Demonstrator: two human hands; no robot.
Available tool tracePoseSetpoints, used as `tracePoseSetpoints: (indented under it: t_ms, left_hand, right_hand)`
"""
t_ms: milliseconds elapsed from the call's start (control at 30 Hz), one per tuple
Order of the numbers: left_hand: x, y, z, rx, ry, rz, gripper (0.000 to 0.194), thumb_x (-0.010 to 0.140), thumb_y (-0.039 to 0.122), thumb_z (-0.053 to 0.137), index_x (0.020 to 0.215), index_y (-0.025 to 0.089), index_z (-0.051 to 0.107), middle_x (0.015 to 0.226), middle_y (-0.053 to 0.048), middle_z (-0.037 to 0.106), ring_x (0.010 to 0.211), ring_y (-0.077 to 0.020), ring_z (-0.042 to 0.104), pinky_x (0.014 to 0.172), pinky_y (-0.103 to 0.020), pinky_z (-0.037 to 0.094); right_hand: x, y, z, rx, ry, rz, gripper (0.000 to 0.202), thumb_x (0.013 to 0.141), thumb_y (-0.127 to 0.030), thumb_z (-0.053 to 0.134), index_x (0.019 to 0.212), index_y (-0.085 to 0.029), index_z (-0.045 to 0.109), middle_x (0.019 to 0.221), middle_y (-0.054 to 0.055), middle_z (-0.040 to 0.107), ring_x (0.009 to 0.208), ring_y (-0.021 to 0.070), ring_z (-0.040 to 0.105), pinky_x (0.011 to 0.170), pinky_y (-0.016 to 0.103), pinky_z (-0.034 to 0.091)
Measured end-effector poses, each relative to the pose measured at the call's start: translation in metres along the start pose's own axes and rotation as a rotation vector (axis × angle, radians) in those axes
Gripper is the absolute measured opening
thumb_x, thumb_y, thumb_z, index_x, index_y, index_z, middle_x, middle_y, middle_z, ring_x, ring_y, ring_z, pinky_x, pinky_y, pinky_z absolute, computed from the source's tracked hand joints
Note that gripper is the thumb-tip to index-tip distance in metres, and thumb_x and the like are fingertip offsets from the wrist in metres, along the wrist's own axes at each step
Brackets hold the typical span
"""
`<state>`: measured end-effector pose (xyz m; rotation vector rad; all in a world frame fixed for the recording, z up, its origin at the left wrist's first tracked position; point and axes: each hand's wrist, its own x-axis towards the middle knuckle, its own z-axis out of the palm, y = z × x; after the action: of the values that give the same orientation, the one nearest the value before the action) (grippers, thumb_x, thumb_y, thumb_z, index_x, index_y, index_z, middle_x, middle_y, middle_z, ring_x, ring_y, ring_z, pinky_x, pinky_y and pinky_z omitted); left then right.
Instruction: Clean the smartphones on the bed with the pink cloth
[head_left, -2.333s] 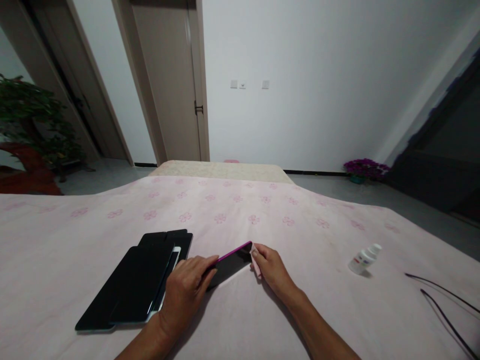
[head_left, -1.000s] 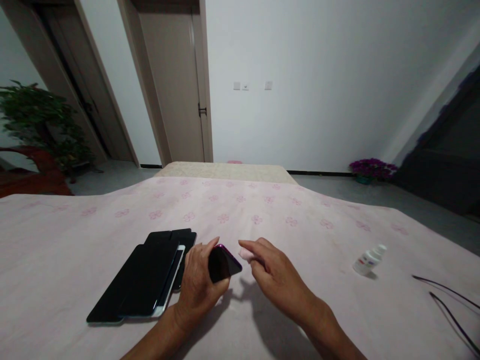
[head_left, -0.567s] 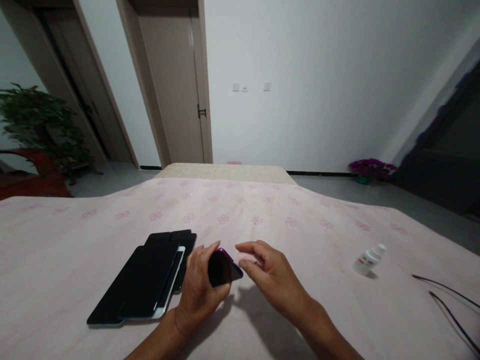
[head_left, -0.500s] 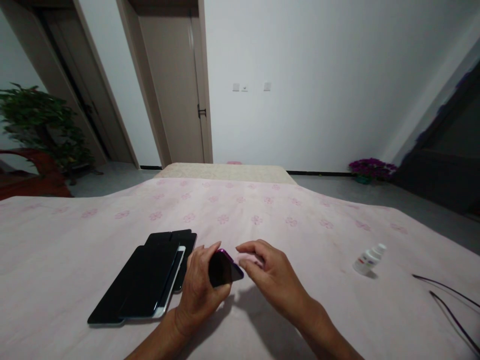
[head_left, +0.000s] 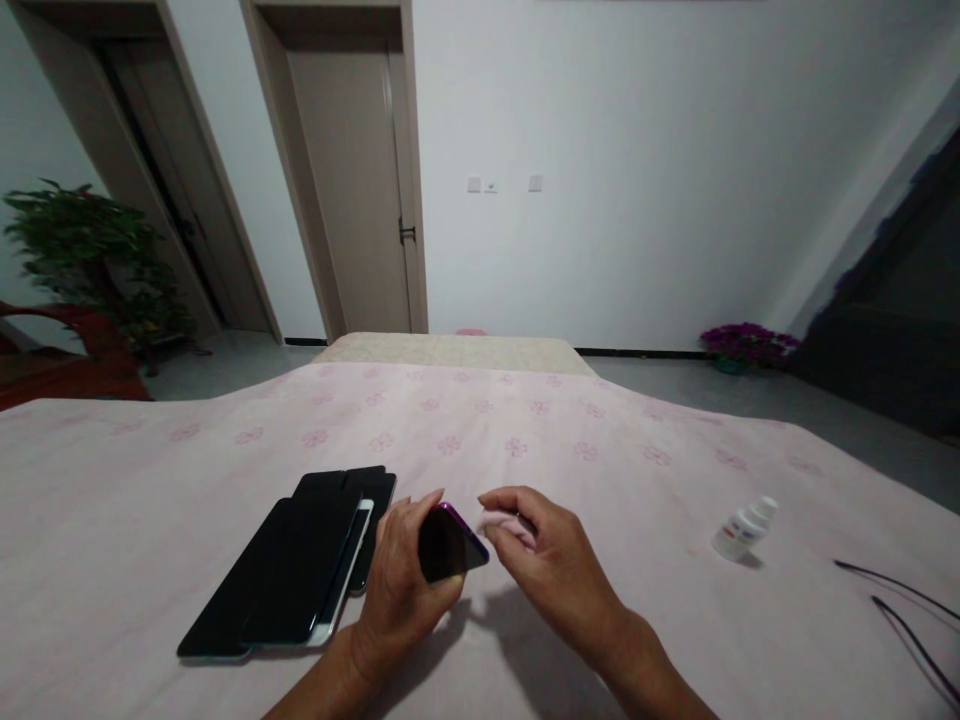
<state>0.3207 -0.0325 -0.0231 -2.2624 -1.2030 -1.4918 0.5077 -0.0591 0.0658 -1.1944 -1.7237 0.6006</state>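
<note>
My left hand [head_left: 409, 575] is wrapped round a dark phone [head_left: 450, 545] with a purple edge, tilted up off the table. Just right of the phone, my right hand [head_left: 551, 550] pinches a folded pale pink cloth [head_left: 508, 524] between thumb and fingers. A small gap separates the cloth from the phone's edge. Left of my left hand lies a group of overlapping black-screened devices [head_left: 277, 570], one with a white frame [head_left: 352, 560]. Over to the right, a small white bottle [head_left: 742, 530] with a white cap stands on the cloth-covered table.
Two thin black cables [head_left: 900, 580] lie at the right edge of the pink flowered tablecloth [head_left: 450, 420]. Beyond the table are a wall, doors [head_left: 349, 180], a green plant [head_left: 90, 250], a red wooden chair [head_left: 75, 350] and purple flowers [head_left: 750, 343].
The view has tilted up slightly, so things sit a little lower. More of the pink cloth shows between my right fingers. My left hand keeps its hold on the phone.
</note>
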Motion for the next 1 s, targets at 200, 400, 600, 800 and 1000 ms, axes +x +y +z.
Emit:
tracePoseSetpoints:
  t_ms: [200,400,600,800,1000]
  left_hand:
    - [0.0025,0.0031,-0.0014,-0.002,-0.006,0.014,0.072,0.073,0.014,0.062,0.140,0.017,0.037,0.123,-0.014,0.059,0.113,-0.0317,0.058,0.098,-0.054,0.048]
    - [0.0049,0.0055,-0.0029,-0.005,0.001,0.012,0.073,0.073,0.014,0.062,0.140,0.020,0.036,0.120,-0.013,0.060,0.109,-0.0314,0.060,0.094,-0.054,0.050]
    - [0.0054,0.0061,-0.0036,-0.009,0.008,0.023,0.069,0.074,0.014,0.062,0.138,0.018,0.039,0.118,-0.013,0.061,0.108,-0.0318,0.061,0.094,-0.054,0.050]
    - [0.0027,0.0047,-0.0022,-0.014,-0.012,0.008,0.070,0.073,0.013,0.062,0.139,0.019,0.038,0.120,-0.013,0.060,0.111,-0.0313,0.060,0.098,-0.054,0.049]
    - [0.0012,0.0040,-0.0019,0.002,-0.023,0.008,0.070,0.072,0.014,0.062,0.138,0.018,0.038,0.120,-0.013,0.061,0.111,-0.0317,0.059,0.099,-0.055,0.048]
  right_hand:
    - [-0.0003,0.0003,0.0022,-0.009,0.008,-0.024,0.021,0.082,-0.012,0.061,0.098,-0.022,0.071,0.095,0.002,0.074,0.085,0.0155,0.069,0.077,0.024,0.053]
    - [0.0001,-0.0010,0.0011,-0.010,0.012,-0.022,0.019,0.081,-0.011,0.061,0.093,-0.021,0.071,0.092,0.001,0.073,0.082,0.0148,0.068,0.076,0.024,0.052]
    - [-0.0014,-0.0019,0.0032,0.012,0.001,0.014,0.016,0.081,-0.011,0.061,0.090,-0.022,0.070,0.085,-0.001,0.072,0.075,0.0140,0.067,0.070,0.023,0.051]
    - [-0.0018,0.0002,0.0068,-0.013,0.029,0.018,0.015,0.081,-0.012,0.061,0.091,-0.021,0.068,0.084,-0.001,0.072,0.072,0.0135,0.067,0.068,0.023,0.051]
    - [-0.0033,0.0008,0.0069,-0.035,0.051,0.001,0.015,0.080,-0.013,0.060,0.092,-0.021,0.066,0.081,0.000,0.071,0.068,0.0136,0.066,0.066,0.023,0.051]
